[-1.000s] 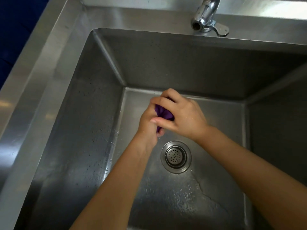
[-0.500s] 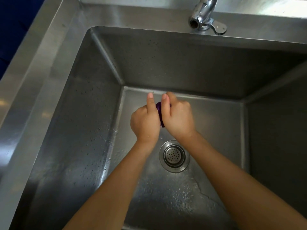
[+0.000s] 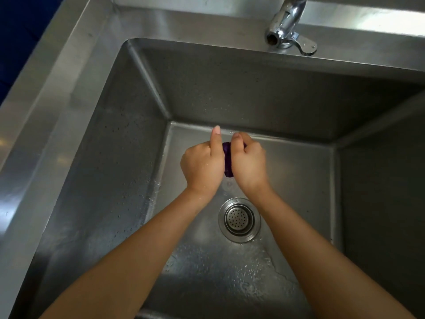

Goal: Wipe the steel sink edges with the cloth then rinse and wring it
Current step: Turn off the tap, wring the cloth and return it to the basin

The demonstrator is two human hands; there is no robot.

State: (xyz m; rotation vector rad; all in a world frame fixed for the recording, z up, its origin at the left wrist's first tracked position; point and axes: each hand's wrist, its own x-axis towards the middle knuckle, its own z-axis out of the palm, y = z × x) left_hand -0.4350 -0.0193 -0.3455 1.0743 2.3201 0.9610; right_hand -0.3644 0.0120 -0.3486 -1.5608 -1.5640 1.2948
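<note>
A purple cloth [image 3: 227,158] is bunched into a tight roll between my two fists, over the middle of the steel sink basin [image 3: 119,143]. My left hand [image 3: 202,166] grips its left end, with the thumb stuck out straight. My right hand [image 3: 249,165] grips the right end, knuckles up. Only a thin strip of cloth shows between the fists; the remainder is hidden inside them. Both hands hover above the sink floor, a little behind the drain strainer [image 3: 239,219].
A chrome tap [image 3: 286,24] with a lever handle stands on the back ledge; no water runs from it. Droplets and a wet film cover the basin floor and left wall. A wide steel rim [image 3: 46,88] runs along the left side.
The hands went from crossed over the cloth to side by side, fists twisted apart with the cloth squeezed between them. They have held almost the same pose for the last half second.
</note>
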